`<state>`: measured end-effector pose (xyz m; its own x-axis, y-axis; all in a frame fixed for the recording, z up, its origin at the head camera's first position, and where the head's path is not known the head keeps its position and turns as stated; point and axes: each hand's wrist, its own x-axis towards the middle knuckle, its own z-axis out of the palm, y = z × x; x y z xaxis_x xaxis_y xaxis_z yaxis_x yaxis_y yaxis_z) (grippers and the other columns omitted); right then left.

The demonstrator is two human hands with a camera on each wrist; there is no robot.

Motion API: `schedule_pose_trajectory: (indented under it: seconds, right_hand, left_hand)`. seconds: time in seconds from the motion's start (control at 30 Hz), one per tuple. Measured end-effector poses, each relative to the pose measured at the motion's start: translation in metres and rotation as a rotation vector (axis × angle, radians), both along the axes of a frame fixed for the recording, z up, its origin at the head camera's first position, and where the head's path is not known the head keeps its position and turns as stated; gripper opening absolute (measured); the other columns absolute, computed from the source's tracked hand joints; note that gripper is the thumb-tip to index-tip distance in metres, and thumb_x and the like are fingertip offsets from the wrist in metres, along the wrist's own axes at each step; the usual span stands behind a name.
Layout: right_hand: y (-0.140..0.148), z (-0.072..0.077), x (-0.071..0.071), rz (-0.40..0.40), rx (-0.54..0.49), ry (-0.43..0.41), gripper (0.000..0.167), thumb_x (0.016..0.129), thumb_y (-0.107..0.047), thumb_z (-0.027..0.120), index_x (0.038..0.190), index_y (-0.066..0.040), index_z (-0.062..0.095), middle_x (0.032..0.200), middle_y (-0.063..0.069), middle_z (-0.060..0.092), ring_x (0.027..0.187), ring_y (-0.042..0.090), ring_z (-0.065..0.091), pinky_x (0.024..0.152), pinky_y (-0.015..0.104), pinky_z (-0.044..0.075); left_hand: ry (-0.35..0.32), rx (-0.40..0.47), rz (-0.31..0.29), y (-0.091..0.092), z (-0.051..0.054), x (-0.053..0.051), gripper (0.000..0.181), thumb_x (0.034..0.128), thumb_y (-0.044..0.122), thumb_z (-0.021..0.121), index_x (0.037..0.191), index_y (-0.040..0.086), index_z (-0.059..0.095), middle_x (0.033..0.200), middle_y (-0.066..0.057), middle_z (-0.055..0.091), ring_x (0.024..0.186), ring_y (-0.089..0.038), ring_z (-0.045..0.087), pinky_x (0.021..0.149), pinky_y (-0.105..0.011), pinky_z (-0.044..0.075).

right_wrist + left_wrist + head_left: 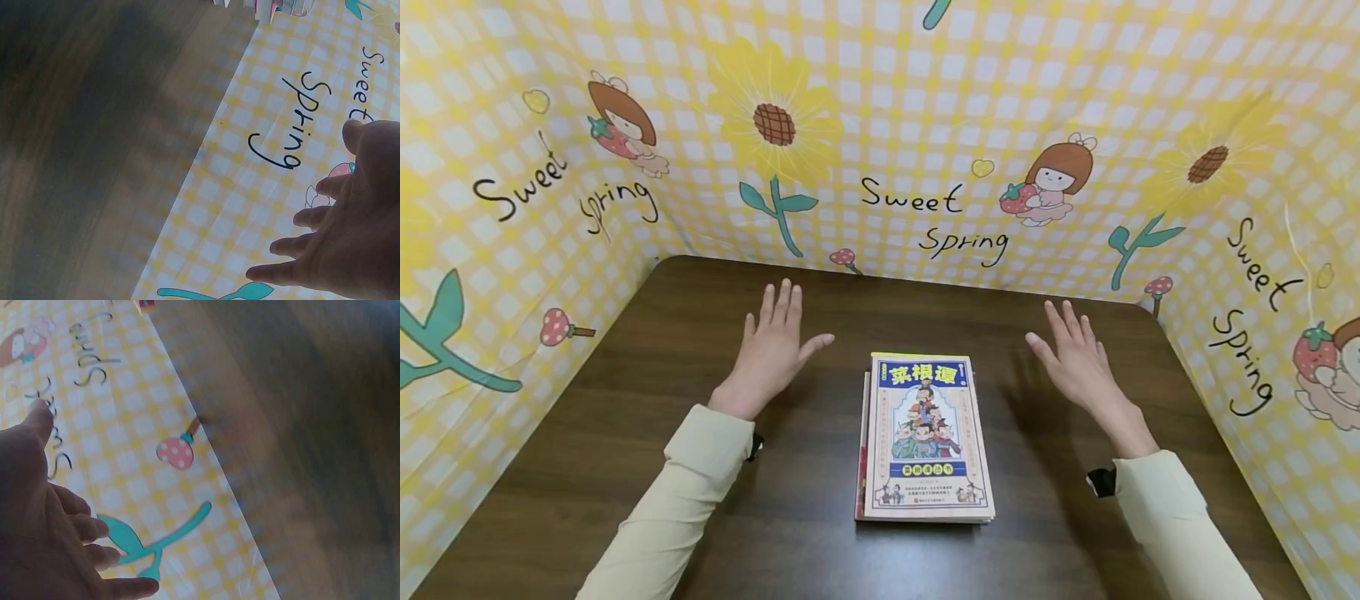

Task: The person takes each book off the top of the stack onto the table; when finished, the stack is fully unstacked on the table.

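A small stack of books point(925, 433) lies on the dark wooden table, between the two hands. The top book has a cream cover with a blue title band and cartoon figures, and edges of others show beneath it. To the left of the stack, my left hand point(769, 350) is spread with straight fingers and holds nothing. On the other side, my right hand point(1081, 362) has its fingers extended, also holding nothing. Neither hand touches the books. Both wrist views show the left hand point(44, 519) and the right hand point(350, 231) with fingers apart.
The brown table point(760, 517) has a yellow checked cloth point(910, 125) standing along its back and both sides, printed with flowers and lettering. In the right wrist view, page edges of books point(265, 9) show at the top. Light sleeves cover both forearms.
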<state>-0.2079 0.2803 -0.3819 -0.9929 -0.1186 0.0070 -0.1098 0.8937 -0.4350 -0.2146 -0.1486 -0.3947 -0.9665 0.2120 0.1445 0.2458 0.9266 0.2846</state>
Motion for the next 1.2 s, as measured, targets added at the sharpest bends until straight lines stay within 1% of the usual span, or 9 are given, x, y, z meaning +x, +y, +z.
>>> schedule_pose_trajectory:
  seconds: [0.13,0.27,0.37,0.53,0.63,0.77,0.97,1.1,1.2]
  right_hand:
    - [-0.004,-0.004,0.013,0.01,-0.012,0.021,0.072,0.101,-0.055,0.03,0.156,-0.018,0.002,0.16,0.014,-0.009,0.142,0.047,-0.008,0.102,0.074,0.003]
    - [-0.016,-0.014,0.032,0.052,-0.045,0.042,0.07,0.102,-0.05,0.033,0.156,-0.014,0.006,0.16,0.017,-0.004,0.142,0.048,-0.002,0.106,0.07,0.005]
    - [-0.029,-0.025,0.051,0.094,-0.087,0.04,0.068,0.102,-0.046,0.036,0.156,-0.014,0.008,0.16,0.017,0.0,0.141,0.048,0.004,0.108,0.067,0.009]
    - [-0.052,-0.044,0.081,0.148,-0.191,-0.019,0.067,0.102,-0.045,0.039,0.156,-0.017,0.013,0.16,0.014,0.007,0.142,0.045,0.01,0.108,0.065,0.014]
    - [-0.061,-0.053,0.093,0.167,-0.251,-0.066,0.069,0.1,-0.047,0.042,0.155,-0.014,0.017,0.16,0.014,0.012,0.143,0.041,0.013,0.108,0.063,0.018]
    - [-0.068,-0.06,0.1,0.157,-0.289,-0.124,0.072,0.098,-0.051,0.045,0.155,-0.016,0.018,0.16,0.013,0.015,0.144,0.035,0.017,0.109,0.061,0.021]
    - [-0.07,-0.064,0.104,0.149,-0.29,-0.159,0.069,0.1,-0.051,0.041,0.155,-0.016,0.018,0.16,0.01,0.016,0.143,0.031,0.02,0.11,0.056,0.023]
    - [-0.071,-0.062,0.104,0.176,-0.303,-0.147,0.064,0.102,-0.045,0.04,0.155,-0.016,0.02,0.159,0.01,0.018,0.143,0.029,0.02,0.11,0.055,0.024]
    - [-0.073,-0.06,0.105,0.183,-0.3,-0.152,0.063,0.102,-0.043,0.042,0.155,-0.017,0.02,0.159,0.01,0.018,0.143,0.029,0.021,0.11,0.055,0.024]
  left_hand:
    - [-0.047,0.04,-0.044,0.014,-0.002,0.019,0.09,0.0956,0.057,0.044,0.151,-0.005,0.011,0.158,-0.023,0.004,0.145,-0.04,0.003,0.109,-0.061,0.016]
    - [-0.208,0.194,-0.089,0.032,-0.008,0.044,0.088,0.096,0.056,0.045,0.152,-0.001,0.009,0.158,-0.019,0.003,0.144,-0.037,0.011,0.111,-0.054,0.019]
    - [-0.356,0.323,-0.097,0.048,-0.015,0.062,0.088,0.0949,0.056,0.047,0.154,0.005,0.006,0.159,-0.014,0.005,0.143,-0.034,0.016,0.112,-0.049,0.019]
    - [-0.48,0.497,-0.064,0.072,-0.029,0.08,0.094,0.0901,0.048,0.062,0.154,0.003,0.01,0.156,-0.02,0.023,0.14,-0.034,0.028,0.11,-0.05,0.028]
    - [-0.499,0.569,-0.028,0.079,-0.036,0.084,0.093,0.0883,0.04,0.068,0.153,0.001,0.015,0.15,-0.024,0.035,0.135,-0.035,0.037,0.106,-0.052,0.034]
    - [-0.514,0.605,0.009,0.082,-0.04,0.087,0.084,0.0887,0.032,0.07,0.15,-0.002,0.024,0.145,-0.026,0.041,0.132,-0.037,0.04,0.105,-0.052,0.035]
    - [-0.502,0.701,-0.022,0.079,-0.042,0.087,0.069,0.0912,0.02,0.067,0.146,-0.006,0.033,0.144,-0.027,0.04,0.134,-0.039,0.037,0.107,-0.051,0.031]
    - [-0.5,0.771,-0.005,0.076,-0.044,0.086,0.057,0.092,0.013,0.065,0.14,-0.008,0.042,0.135,-0.027,0.051,0.126,-0.037,0.048,0.101,-0.048,0.04]
    - [-0.516,0.816,0.035,0.074,-0.043,0.083,0.048,0.0922,0.008,0.064,0.134,-0.01,0.048,0.124,-0.025,0.06,0.108,-0.031,0.062,0.089,-0.041,0.051]
